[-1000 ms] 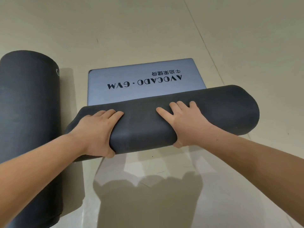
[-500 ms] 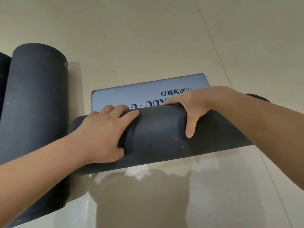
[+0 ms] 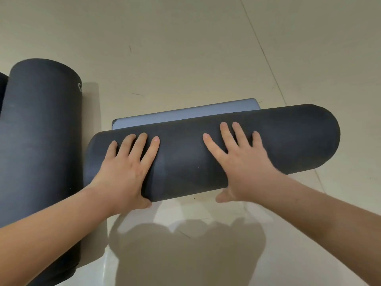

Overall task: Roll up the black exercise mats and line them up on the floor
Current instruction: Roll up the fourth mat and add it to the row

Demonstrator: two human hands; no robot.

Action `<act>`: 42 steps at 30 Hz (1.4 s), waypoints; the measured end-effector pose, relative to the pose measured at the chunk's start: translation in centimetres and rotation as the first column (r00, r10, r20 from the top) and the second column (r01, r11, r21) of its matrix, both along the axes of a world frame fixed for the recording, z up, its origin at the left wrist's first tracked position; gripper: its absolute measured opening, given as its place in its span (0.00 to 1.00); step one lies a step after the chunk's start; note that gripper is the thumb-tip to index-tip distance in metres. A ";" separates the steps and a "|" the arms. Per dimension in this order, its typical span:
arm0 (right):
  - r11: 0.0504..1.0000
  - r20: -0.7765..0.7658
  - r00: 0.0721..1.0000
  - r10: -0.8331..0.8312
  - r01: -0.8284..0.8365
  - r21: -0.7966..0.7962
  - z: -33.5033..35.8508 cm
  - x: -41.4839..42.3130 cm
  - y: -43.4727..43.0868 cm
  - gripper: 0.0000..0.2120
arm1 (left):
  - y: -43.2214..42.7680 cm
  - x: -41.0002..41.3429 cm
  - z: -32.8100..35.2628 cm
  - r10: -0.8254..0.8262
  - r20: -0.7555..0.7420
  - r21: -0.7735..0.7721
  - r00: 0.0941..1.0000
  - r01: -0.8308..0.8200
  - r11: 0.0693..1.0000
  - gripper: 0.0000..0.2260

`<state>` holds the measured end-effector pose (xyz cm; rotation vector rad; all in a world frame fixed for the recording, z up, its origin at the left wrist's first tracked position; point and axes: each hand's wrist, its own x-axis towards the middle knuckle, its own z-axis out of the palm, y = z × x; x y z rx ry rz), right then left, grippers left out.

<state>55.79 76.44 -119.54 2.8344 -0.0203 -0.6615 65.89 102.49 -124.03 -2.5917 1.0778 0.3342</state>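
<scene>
Head view: left hand (image 3: 123, 172) and right hand (image 3: 241, 162) lie flat, fingers spread, on rolled mat (image 3: 185, 162).

Both forearms bare (no sleeves), left hand (image 3: 125, 172) ringless.

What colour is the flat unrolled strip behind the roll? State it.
Pale blue-grey flat strip, head view.

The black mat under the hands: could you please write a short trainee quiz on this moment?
1. True or false: both hands lie flat on the roll.
2. Which part is still unrolled? A) a grey strip beyond the roll; B) nothing.
3. Where is the finished roll?

Key: 1. True: left hand and right hand press it with fingers spread. 2. A. 3. On the floor, left of the hands, perpendicular to this roll.
</scene>
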 end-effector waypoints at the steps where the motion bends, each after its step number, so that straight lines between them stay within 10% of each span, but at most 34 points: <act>1: 0.998 0.000 1.000 0.001 -0.001 -0.059 -1.3 -0.1 0.4 0.73 | -0.2 0.3 -0.3 0.010 -0.021 0.012 1.000 -0.010 1.000 0.69; 22: 0.971 -0.012 0.972 0.234 -0.234 0.041 -0.3 2.0 -3.8 0.64 | -1.2 -0.1 2.9 -0.028 -0.296 -0.096 0.955 -0.001 0.995 0.60; 28: 0.960 -0.287 0.949 0.128 -0.046 0.278 3.2 3.5 -6.4 0.64 | -2.3 -0.7 3.4 0.108 -0.788 -0.053 0.606 -0.241 0.969 0.43; 32: 0.962 -0.031 0.999 0.029 -0.019 0.273 3.3 4.1 -7.4 0.54 | -1.0 3.0 0.8 0.176 -0.911 -0.006 0.374 -0.437 0.899 0.43; 37: 0.965 0.496 0.846 -0.195 0.074 0.253 -0.6 -2.8 -5.5 0.27 | -1.0 5.2 -0.5 0.172 -0.897 -0.025 0.406 -0.435 0.900 0.47; 39: 0.845 0.538 0.692 -0.481 0.202 0.496 -2.6 -6.4 -3.9 0.25 | -1.5 6.1 0.0 0.186 -0.858 -0.039 0.480 -0.421 0.906 0.50; 42: 0.283 0.029 0.549 -0.836 0.384 0.879 -5.0 -9.5 -1.1 0.39 | -0.4 7.2 0.5 0.235 -0.784 -0.064 0.575 -0.451 0.890 0.58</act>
